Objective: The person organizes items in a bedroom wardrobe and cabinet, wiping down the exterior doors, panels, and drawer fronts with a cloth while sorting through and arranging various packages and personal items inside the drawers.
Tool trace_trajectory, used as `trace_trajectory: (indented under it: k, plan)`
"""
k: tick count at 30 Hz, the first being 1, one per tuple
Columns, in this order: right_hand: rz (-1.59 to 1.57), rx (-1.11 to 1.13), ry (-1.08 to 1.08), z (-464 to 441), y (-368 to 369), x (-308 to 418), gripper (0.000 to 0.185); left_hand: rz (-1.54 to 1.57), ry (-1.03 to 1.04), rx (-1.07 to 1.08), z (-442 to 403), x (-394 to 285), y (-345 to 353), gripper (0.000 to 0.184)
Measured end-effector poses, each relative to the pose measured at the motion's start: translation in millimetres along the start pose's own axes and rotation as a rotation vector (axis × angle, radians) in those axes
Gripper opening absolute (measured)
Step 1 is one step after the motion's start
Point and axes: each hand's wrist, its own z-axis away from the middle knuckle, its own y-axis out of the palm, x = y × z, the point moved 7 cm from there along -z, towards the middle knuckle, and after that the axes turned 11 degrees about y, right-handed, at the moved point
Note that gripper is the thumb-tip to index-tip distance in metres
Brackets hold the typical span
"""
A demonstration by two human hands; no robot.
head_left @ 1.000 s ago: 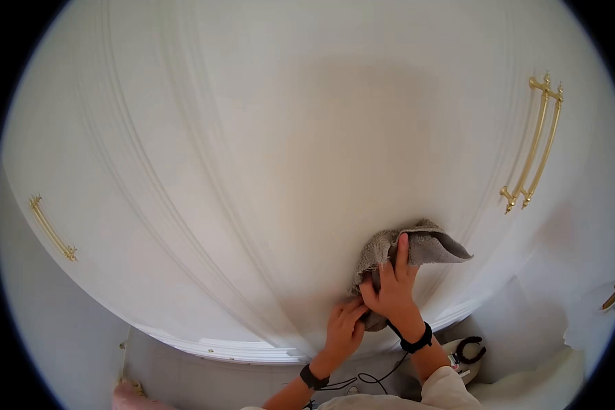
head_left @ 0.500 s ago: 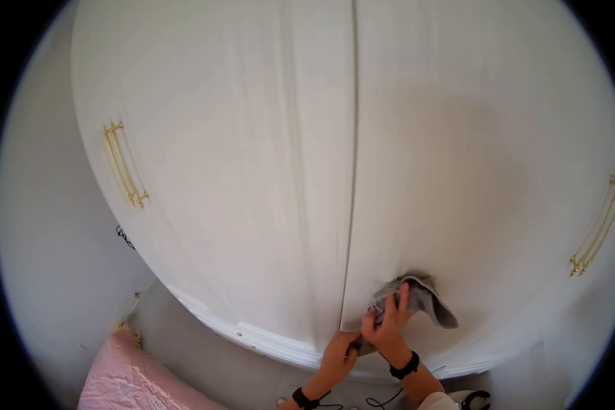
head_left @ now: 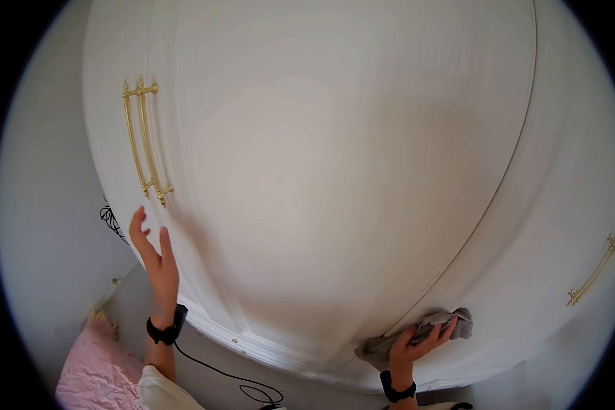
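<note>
My left hand (head_left: 158,260) is raised at the left side of a white cabinet door (head_left: 335,205), its fingers spread and holding nothing. Just above the fingertips are two long gold handles (head_left: 143,140), which the hand does not appear to touch. Low on the right, my right hand (head_left: 411,350) grips a crumpled grey cloth (head_left: 374,350) against the cabinet front, near the seam between two doors. The cloth sticks out on both sides of the fingers. Each wrist carries a black band.
Another gold handle (head_left: 594,272) is at the far right. Pink bedding (head_left: 99,372) lies at the lower left. A black cable (head_left: 225,372) hangs by my left wrist, and a bundle of black wire (head_left: 111,220) shows beside the cabinet's left edge.
My left hand has left the cloth and moved up and left towards the gold handles. My right hand still grips the cloth, now more bunched. The view has shifted left along the cabinet.
</note>
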Motion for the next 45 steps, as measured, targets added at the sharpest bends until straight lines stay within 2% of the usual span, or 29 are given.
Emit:
trace_trajectory:
  k: [2, 4, 10, 13, 16, 19, 22, 25, 28, 30, 32, 33, 34, 35, 36, 37, 38, 40, 41, 42, 45]
  plan:
    - [0.024, -0.029, 0.024, 8.2, 4.6, 8.3, 0.056, 0.075, -0.146, -0.013, -31.2, 72.7, 2.5, 0.047]
    - [0.03, -0.051, 0.062, 14.0, 7.3, 7.7, 0.055, 0.141, -0.261, 0.048, -51.9, 108.1, 12.8, 0.053]
    - [0.074, -0.031, 0.143, 36.2, 9.5, -15.5, 0.051, 0.565, -0.362, 0.211, -72.3, 92.9, 36.5, 0.05]
    - [0.041, -0.015, 0.155, 36.6, 11.6, -22.6, 0.048, 0.462, -0.221, 0.034, -81.6, 83.1, 35.5, 0.046]
    - [0.098, 0.017, 0.183, 35.9, 14.6, -18.3, 0.048, 0.346, -0.093, 0.116, -92.0, 74.7, 34.9, 0.039]
    - [0.068, 0.016, 0.266, 36.9, 13.8, -19.0, 0.048, 0.261, -0.179, 0.35, -98.7, 66.4, 46.6, 0.047]
    - [-0.044, -0.043, 0.341, 35.3, 15.2, -22.7, 0.045, 0.029, 0.01, 0.477, -95.9, 61.5, 59.3, 0.047]
    - [-0.064, -0.079, 0.383, 28.6, 14.2, -15.7, 0.04, -0.021, 0.087, 0.593, -102.1, 37.7, 66.8, 0.047]
    - [-0.133, 0.159, 0.215, 33.9, 48.6, 30.0, 0.041, 0.122, -0.11, 0.471, -115.2, 23.7, 56.9, 0.06]
    - [-0.298, 0.287, 0.191, 44.4, 76.2, 58.2, 0.041, 0.093, -0.302, 0.282, -103.9, -10.7, 13.9, 0.069]
    - [-0.277, 0.276, 0.095, 54.3, 93.5, 76.1, 0.04, 0.04, -0.206, 0.21, -104.9, -13.4, -24.7, 0.068]
    - [-0.267, 0.275, 0.054, 61.4, 104.1, 86.5, 0.039, 0.194, -0.281, 0.189, -105.3, -1.7, -42.3, 0.065]
    - [-0.356, 0.293, 0.142, 50.2, 98.8, 69.8, 0.038, 0.345, -0.331, 0.182, -114.9, -25.8, -54.8, 0.062]
    - [-0.385, 0.296, 0.119, 47.9, 97.5, 72.0, 0.037, 0.57, -0.499, 0.1, -114.6, -7.3, -86.4, 0.062]
    - [-0.409, 0.316, 0.089, 50.0, 104.9, 88.4, 0.037, 0.534, -0.529, 0.041, -116.3, 17.1, -124.4, 0.063]
    - [-0.444, 0.323, 0.061, 48.0, 103.1, 98.1, 0.036, 0.537, -0.479, 0.011, -120.4, -8.9, -144.1, 0.064]
    - [-0.484, 0.368, 0.047, 53.6, 112.6, 115.3, 0.036, 0.481, -0.38, 0.186, -131.2, 12.7, -203.3, 0.067]
    - [-0.523, 0.432, -0.007, 50.8, 116.1, 125.0, 0.035, 0.125, -0.387, 0.113, -141.4, -11.5, -230.6, 0.069]
    - [-0.54, 0.47, -0.016, 67.4, 146.9, 139.1, 0.035, -0.054, -0.426, 0.093, -137.6, 22.1, -227.6, 0.071]
    - [-0.571, 0.489, -0.033, 75.7, 154.9, 155.4, 0.036, -0.076, -0.548, -0.111, -135.9, 49.4, -254.4, 0.067]
    - [-0.67, 0.6, -0.044, 112.0, 179.1, 186.7, 0.037, -0.128, -0.391, -0.119, -119.5, 60.9, -273.0, 0.065]
